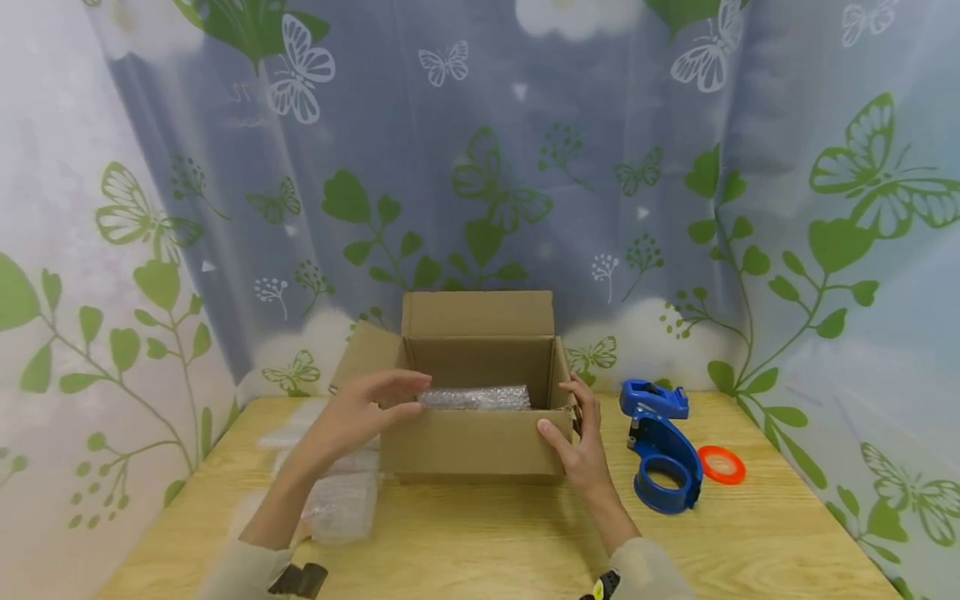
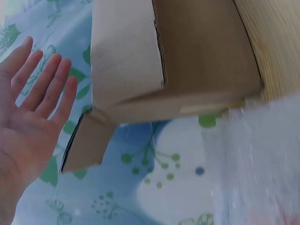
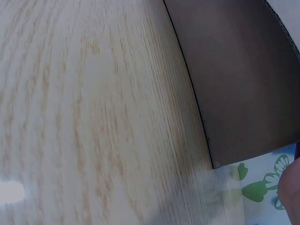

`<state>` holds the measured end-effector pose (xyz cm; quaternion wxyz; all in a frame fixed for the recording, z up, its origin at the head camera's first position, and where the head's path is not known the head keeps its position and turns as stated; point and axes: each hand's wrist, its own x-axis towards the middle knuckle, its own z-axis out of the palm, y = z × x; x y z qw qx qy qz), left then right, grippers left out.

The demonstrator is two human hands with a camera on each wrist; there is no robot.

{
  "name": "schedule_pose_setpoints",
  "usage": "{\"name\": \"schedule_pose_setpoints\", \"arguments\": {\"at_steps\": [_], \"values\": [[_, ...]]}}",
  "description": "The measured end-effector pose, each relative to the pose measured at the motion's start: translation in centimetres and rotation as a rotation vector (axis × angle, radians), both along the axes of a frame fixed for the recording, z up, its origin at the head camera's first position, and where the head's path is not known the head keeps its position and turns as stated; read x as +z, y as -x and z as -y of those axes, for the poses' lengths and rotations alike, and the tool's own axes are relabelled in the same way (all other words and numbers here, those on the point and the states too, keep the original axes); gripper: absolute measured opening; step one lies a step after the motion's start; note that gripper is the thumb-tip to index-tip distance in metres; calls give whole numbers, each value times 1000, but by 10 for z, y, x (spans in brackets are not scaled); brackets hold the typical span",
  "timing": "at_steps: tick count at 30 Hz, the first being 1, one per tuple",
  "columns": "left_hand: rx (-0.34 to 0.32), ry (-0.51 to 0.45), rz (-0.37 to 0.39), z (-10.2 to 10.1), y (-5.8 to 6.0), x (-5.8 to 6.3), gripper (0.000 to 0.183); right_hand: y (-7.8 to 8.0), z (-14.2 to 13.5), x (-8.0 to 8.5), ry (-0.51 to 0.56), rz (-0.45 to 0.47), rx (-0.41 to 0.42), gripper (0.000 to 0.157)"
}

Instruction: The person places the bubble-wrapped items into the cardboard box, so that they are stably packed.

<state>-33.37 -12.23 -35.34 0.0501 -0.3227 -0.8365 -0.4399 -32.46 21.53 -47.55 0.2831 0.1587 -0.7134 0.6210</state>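
Note:
A cardboard box (image 1: pixel 480 446) stands on the table with its top flaps up or folded outward. Inside it lies a bundle in bubble wrap (image 1: pixel 480 398); what the wrap covers cannot be made out. By the box's left front corner, my left hand (image 1: pixel 356 421) is raised with fingers extended and thumb apart, holding nothing. The left wrist view shows that hand (image 2: pixel 37 105) palm up beside the box (image 2: pixel 126 56). My right hand (image 1: pixel 587 446) grips the box's right front corner, thumb on the front flap and fingers along the right side. Only a bit of that hand (image 3: pixel 290 192) enters the right wrist view.
Clear plastic packets (image 1: pixel 341 508) lie left of the box, partly behind my left forearm. To the right are a blue tape dispenser (image 1: pixel 654 400), another blue dispenser with a round ring (image 1: pixel 667 467), and an orange-red tape roll (image 1: pixel 722 464). A patterned curtain (image 1: pixel 480 167) hangs behind the table.

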Motion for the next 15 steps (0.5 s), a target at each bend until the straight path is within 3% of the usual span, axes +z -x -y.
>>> {"name": "schedule_pose_setpoints", "arguments": {"at_steps": [7, 15], "values": [[36, 49, 63, 33, -10, -7, 38, 0, -2, 0, -1, 9, -14, 59], [-49, 69, 10, 68, -10, -19, 36, 1, -1, -1, 1, 3, -7, 59]]}}
